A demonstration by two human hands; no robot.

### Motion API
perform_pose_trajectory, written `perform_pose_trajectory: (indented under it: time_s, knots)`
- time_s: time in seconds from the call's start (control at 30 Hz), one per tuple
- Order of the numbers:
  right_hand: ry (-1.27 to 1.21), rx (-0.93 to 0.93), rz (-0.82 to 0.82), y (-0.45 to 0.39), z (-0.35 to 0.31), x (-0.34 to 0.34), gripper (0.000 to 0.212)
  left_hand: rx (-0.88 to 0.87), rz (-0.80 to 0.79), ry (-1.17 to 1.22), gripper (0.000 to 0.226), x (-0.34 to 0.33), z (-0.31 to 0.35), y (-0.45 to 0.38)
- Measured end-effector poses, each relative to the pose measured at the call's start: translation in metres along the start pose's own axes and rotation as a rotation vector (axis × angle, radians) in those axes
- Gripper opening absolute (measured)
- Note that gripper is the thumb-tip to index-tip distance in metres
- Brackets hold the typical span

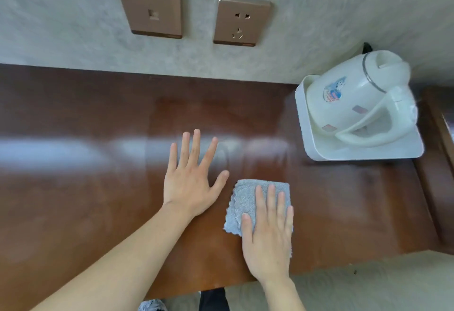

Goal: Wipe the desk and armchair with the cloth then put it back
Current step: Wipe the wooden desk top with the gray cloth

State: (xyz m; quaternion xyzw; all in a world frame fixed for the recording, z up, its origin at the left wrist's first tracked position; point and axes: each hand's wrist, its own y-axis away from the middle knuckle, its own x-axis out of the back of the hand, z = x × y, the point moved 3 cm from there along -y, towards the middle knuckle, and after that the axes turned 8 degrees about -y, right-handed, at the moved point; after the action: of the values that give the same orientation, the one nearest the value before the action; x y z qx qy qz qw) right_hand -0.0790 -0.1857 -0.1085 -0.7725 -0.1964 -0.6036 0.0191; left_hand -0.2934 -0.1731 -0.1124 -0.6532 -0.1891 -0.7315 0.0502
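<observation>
A folded grey-blue cloth [243, 202] lies flat on the glossy brown desk [86, 187], near its front edge. My right hand [269, 234] rests palm-down on the cloth with fingers straight, pressing it against the wood. Just left of the cloth, my left hand [190, 178] lies flat on the bare desk with fingers spread, holding nothing. Its thumb tip almost reaches the cloth's top left corner. The armchair is not in view.
A white electric kettle [356, 99] stands in a white tray [319, 148] at the desk's back right. Two bronze wall sockets [242, 22] sit on the grey wall behind. The desk's right end has a raised wooden edge [434, 187]. Pale floor shows below the front edge.
</observation>
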Motion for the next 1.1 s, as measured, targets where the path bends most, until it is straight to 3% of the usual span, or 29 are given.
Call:
perform_pose_trajectory:
  time_s: [0.37, 0.5, 0.67, 0.9, 1.0, 1.1]
  knots:
    - [0.036, 0.163, 0.038, -0.222, 0.001, 0.043, 0.064, 0.036, 0.065, -0.092, 0.076, -0.008, 0.006, -0.004]
    - [-0.006, 0.141, 0.044, -0.270, -0.007, 0.048, 0.061, 0.030, 0.072, -0.108, 0.075, -0.006, 0.006, -0.004]
    - [0.017, 0.215, -0.010, -0.207, 0.012, 0.047, 0.062, 0.027, 0.081, -0.110, 0.074, -0.007, 0.005, -0.003]
    - [-0.012, 0.006, -0.016, 0.012, 0.025, 0.005, 0.062, 0.031, 0.050, -0.111, 0.073, -0.005, 0.006, -0.004]
    - [-0.022, -0.038, -0.004, 0.029, 0.012, -0.007, 0.061, 0.029, 0.069, -0.106, 0.070, -0.007, 0.006, -0.004]
    - [0.004, 0.052, 0.008, -0.011, 0.009, 0.000, 0.060, 0.028, 0.085, -0.105, 0.069, -0.010, 0.005, -0.004]
